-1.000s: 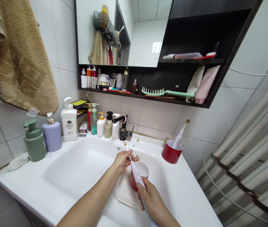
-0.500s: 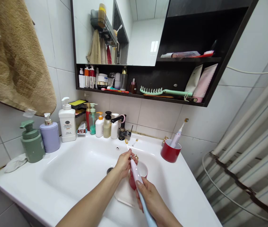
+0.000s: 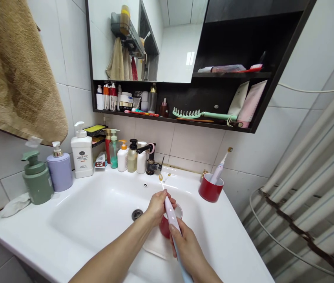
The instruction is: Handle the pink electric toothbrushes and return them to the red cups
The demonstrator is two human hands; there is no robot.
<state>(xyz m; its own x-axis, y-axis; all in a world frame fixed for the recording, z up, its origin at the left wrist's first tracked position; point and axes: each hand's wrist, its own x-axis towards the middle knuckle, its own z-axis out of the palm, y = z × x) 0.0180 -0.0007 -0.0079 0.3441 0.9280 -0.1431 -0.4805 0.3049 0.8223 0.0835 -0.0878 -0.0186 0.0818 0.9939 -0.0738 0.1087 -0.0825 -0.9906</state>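
Observation:
My right hand (image 3: 186, 244) grips the handle of a pale pink and blue electric toothbrush (image 3: 171, 214), whose lower end runs out past my palm. My left hand (image 3: 157, 206) closes around the brush's thin neck just below its small bristle head (image 3: 160, 177). Below both hands, a red cup with a white inside (image 3: 167, 225) stands in the basin, partly hidden by the brush and my fingers. It rests on a white tray (image 3: 155, 247). A second red cup (image 3: 210, 188) holds another electric toothbrush (image 3: 219, 169) on the sink's right ledge.
The white sink basin (image 3: 96, 220) has a drain (image 3: 137, 214) left of my hands, with a black faucet (image 3: 149, 157) behind. Several pump bottles (image 3: 81, 155) line the back ledge. A brown towel (image 3: 16, 74) hangs left, and a dark mirror shelf (image 3: 169, 114) sits above.
The whole view has drifted slightly, bringing the drain fully into sight. My hands and the toothbrush sit a little lower and closer to the cup, and the grip looks unchanged.

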